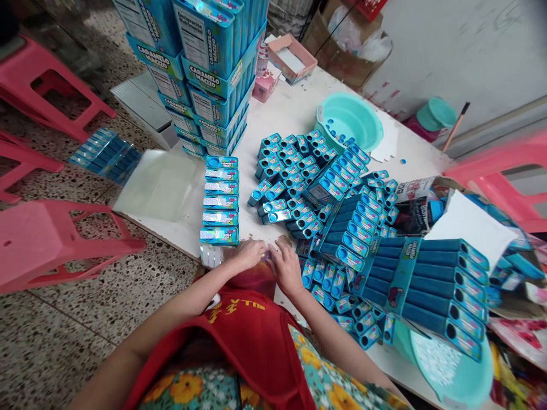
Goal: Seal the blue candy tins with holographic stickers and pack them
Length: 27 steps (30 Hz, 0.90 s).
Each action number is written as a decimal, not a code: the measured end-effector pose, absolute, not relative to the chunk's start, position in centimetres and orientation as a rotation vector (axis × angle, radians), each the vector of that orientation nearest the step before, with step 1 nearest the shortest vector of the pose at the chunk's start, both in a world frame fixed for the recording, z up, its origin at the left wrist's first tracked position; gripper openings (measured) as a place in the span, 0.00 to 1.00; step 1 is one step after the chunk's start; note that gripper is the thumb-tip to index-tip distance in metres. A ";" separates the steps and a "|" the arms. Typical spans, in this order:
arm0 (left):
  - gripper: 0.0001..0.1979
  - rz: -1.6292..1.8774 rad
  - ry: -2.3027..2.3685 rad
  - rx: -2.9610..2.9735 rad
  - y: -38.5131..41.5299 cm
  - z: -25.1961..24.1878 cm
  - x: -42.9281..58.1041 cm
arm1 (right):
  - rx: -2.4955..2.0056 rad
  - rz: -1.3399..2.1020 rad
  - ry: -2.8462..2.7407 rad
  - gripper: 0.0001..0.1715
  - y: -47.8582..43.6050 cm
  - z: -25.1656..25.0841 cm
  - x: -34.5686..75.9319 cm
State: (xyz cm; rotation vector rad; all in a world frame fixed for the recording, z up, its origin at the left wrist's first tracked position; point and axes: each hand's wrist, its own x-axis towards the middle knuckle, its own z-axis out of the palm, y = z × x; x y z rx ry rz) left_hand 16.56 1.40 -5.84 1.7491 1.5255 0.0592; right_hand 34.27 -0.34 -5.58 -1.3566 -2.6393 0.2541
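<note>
Fingers of the left hand are bent, tips gathered close; those of the right hand are also bent, but looser and slightly parted. Whether either set pinches anything small cannot be told. Tips of the two hands face each other, a narrow gap between, at the near edge of the desk.

Key relation: the row of six blue boxes lies ahead and to the left of both sets of fingers. Long axis of the row runs away from the body; each box's labelled face lies crosswise to it. Left hand is the nearer, just beside the row's near right corner; contact unclear. A clear strip shows at the row's near end.

Right hand is nearer the loose blue boxes, ahead and to its right.
</note>
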 end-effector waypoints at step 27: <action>0.14 0.616 1.250 1.229 -0.4 5.0 15.7 | -1.489 1.195 -1.741 0.10 2.1 6.4 32.1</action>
